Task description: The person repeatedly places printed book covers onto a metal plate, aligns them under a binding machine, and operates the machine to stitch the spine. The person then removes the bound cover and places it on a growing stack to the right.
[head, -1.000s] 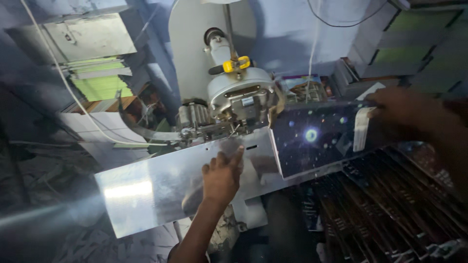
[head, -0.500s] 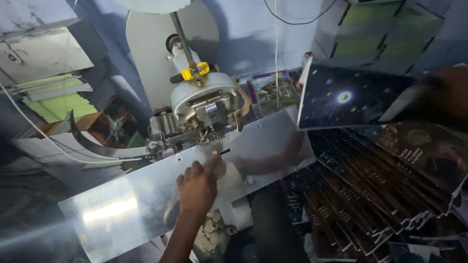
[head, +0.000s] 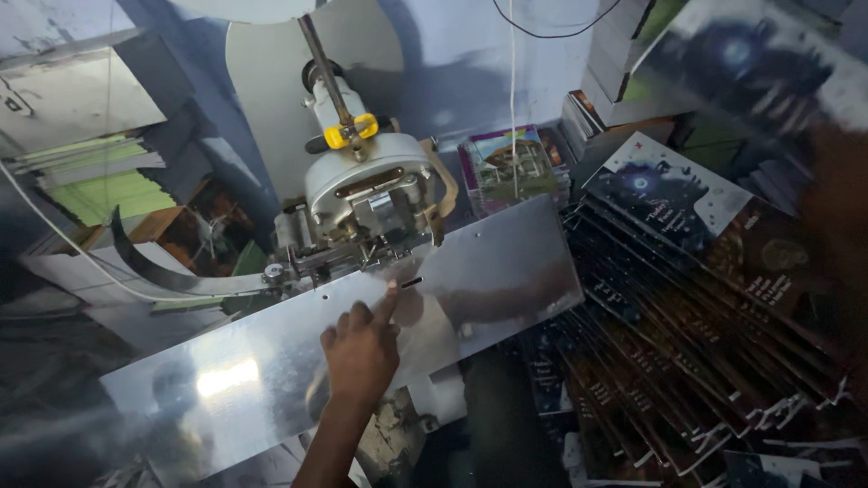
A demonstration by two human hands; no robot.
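Dim, bluish light throughout, with deep shadow at lower left and bottom centre. A bright glare patch sits on the metal plate [head: 298, 361] at lower left. The upper right corner is smeared by motion blur, perhaps a booklet [head: 750, 63].

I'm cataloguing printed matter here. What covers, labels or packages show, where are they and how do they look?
Dark booklets: fanned stack right of the metal plate, black covers, white corners.
Colourful booklet: behind the plate, purple-green cover.
Green paper stack: upper left, flat sheets.
Blurred dark cover: top right.

Metal plate [head: 271, 370] under left hand [head: 360, 348]
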